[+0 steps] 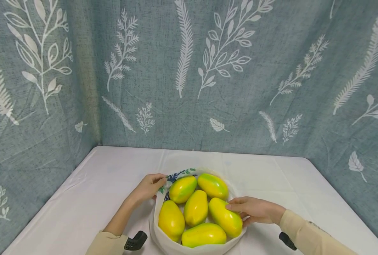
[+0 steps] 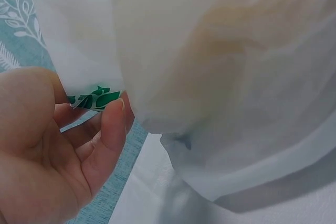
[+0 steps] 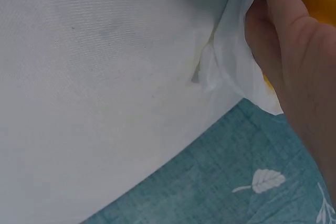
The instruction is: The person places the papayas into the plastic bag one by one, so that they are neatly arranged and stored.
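Note:
A white bag with a blue-and-green leaf print inside its rim stands open on the table, holding several glossy yellow-green mangoes. My left hand pinches the bag's rim at the far left. In the left wrist view, the left hand has its fingers and thumb around the printed edge. At the bag's right side, my right hand grips the rightmost mango, thumb on top and fingers along its outer side. In the right wrist view, the right hand sits between the bag wall and the fruit; its fingertips are hidden.
Around the bag lies a white-covered table. Blue-grey curtains with white leaf patterns hang along its back and both sides. The other mangoes lie close together in the bag.

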`<state>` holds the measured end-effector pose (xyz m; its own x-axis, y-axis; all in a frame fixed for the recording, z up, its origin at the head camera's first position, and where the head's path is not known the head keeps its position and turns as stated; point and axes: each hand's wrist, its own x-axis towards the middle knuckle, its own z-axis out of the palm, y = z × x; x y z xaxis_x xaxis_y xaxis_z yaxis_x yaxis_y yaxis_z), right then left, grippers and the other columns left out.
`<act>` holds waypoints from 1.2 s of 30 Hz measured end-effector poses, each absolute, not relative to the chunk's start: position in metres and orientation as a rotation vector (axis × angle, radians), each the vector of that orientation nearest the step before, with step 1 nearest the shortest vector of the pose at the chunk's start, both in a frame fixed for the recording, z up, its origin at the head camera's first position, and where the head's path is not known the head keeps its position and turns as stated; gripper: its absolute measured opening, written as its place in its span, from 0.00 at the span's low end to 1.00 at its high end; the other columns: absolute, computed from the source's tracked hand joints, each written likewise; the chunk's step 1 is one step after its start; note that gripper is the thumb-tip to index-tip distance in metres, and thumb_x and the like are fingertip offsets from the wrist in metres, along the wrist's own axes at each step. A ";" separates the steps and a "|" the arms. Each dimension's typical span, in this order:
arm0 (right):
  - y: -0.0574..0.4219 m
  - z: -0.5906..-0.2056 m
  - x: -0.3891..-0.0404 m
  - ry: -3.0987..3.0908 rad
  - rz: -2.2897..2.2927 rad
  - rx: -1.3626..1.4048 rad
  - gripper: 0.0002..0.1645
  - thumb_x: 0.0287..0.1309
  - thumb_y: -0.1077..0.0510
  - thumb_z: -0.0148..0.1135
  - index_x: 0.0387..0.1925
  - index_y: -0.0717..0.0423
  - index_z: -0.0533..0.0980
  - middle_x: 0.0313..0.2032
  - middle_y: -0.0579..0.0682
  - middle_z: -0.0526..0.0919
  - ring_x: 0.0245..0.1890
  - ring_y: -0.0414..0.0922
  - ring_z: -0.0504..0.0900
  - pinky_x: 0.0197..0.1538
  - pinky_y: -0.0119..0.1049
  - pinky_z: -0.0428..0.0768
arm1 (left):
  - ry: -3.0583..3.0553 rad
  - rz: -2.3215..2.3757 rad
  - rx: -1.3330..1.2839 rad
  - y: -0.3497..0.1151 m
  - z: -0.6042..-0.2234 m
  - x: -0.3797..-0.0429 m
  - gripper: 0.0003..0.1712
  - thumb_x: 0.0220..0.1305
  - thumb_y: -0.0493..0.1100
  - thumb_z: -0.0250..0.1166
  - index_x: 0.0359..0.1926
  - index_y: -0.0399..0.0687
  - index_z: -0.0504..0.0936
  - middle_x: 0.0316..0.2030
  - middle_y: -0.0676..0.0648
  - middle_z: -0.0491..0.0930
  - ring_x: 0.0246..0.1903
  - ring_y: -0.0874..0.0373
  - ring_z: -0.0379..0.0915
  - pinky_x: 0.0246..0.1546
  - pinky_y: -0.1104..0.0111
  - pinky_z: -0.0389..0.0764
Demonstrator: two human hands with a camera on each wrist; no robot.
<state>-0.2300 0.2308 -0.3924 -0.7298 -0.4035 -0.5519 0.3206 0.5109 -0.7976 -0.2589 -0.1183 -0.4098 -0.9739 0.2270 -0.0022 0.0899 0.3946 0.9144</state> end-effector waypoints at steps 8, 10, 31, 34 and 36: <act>0.232 -0.390 -0.231 2.038 -1.262 -0.047 0.38 0.66 0.45 0.56 0.65 0.69 0.62 0.54 0.56 0.74 0.48 0.50 0.77 0.49 0.47 0.77 | 2.506 1.643 0.297 -0.119 -0.410 -0.259 0.19 0.72 0.41 0.51 0.57 0.34 0.75 0.48 0.39 0.78 0.28 0.57 0.74 0.25 0.63 0.79; 0.235 -0.389 -0.231 2.030 -1.279 -0.051 0.38 0.66 0.45 0.55 0.65 0.69 0.62 0.53 0.56 0.74 0.48 0.50 0.77 0.50 0.47 0.77 | 2.499 1.646 0.303 -0.118 -0.410 -0.259 0.20 0.73 0.41 0.51 0.58 0.34 0.75 0.48 0.38 0.78 0.29 0.57 0.74 0.25 0.63 0.79; 0.260 -0.383 -0.245 2.175 -1.289 -0.036 0.38 0.65 0.41 0.55 0.64 0.65 0.63 0.48 0.56 0.75 0.47 0.51 0.76 0.46 0.47 0.78 | 2.539 1.553 0.334 -0.127 -0.407 -0.260 0.21 0.73 0.44 0.52 0.58 0.36 0.75 0.48 0.40 0.78 0.33 0.55 0.73 0.28 0.62 0.79; 0.268 -0.384 -0.257 2.235 -1.260 -0.027 0.41 0.64 0.39 0.55 0.65 0.65 0.62 0.49 0.57 0.75 0.48 0.52 0.76 0.48 0.47 0.77 | 2.545 1.511 0.415 -0.131 -0.404 -0.268 0.22 0.73 0.46 0.51 0.59 0.35 0.74 0.45 0.41 0.78 0.31 0.54 0.72 0.28 0.61 0.80; 0.274 -0.386 -0.266 2.290 -1.244 -0.025 0.41 0.64 0.39 0.54 0.65 0.65 0.62 0.50 0.57 0.75 0.50 0.52 0.75 0.49 0.48 0.77 | 2.565 1.486 0.464 -0.134 -0.403 -0.276 0.22 0.74 0.46 0.50 0.58 0.34 0.74 0.42 0.42 0.79 0.30 0.53 0.74 0.31 0.60 0.80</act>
<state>-0.2657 0.2745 -0.3859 -0.8598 -0.2594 -0.4398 0.2277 0.5761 -0.7850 -0.2761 -0.1342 -0.4026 -0.9423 0.3332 0.0321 0.1936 0.4644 0.8642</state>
